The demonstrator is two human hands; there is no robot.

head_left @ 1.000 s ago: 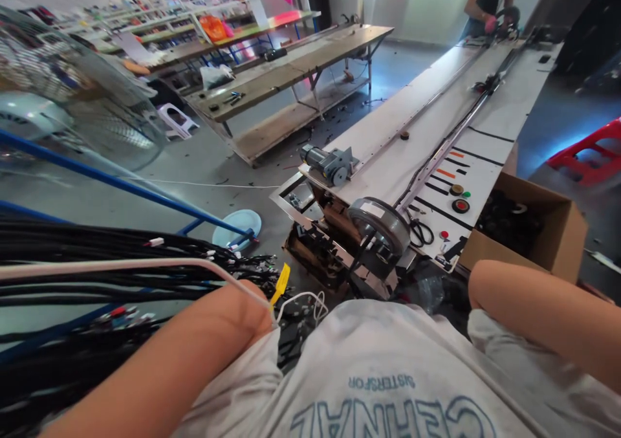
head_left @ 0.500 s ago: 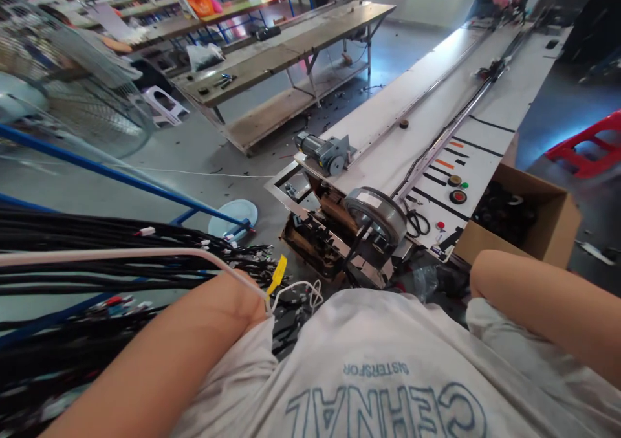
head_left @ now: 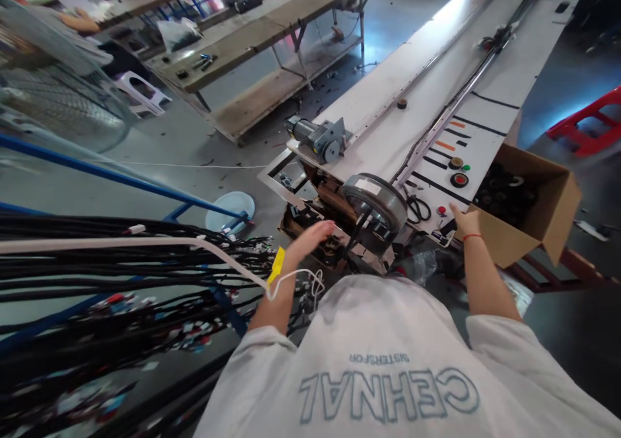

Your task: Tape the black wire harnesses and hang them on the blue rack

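My left hand (head_left: 311,239) is raised with its fingers stretched out, left of a round grey wheel (head_left: 374,205) at the near end of the long white table. Nothing shows in it. A white cord (head_left: 295,273) with a yellow tag (head_left: 276,266) passes in front of that forearm. My right hand (head_left: 466,222), with a thin red band at the wrist, is over the table's near right corner, its fingers apart. It is nearest to a red button (head_left: 441,211) and a cardboard box (head_left: 514,228) of dark parts. Black scissors (head_left: 418,209) lie beside the wheel.
Tape rolls (head_left: 458,179) and black and orange strips are on the white table (head_left: 388,147), with a motor (head_left: 313,137) at its left corner. Bundles of black cables (head_left: 121,263) hang over a blue frame (head_left: 97,169) on the left. A red stool (head_left: 587,124) stands far right.
Both forearms have swung forward from beside my body, bringing both hands into view near the table's end. The view has tilted downward, and the person at the far end has left the picture.
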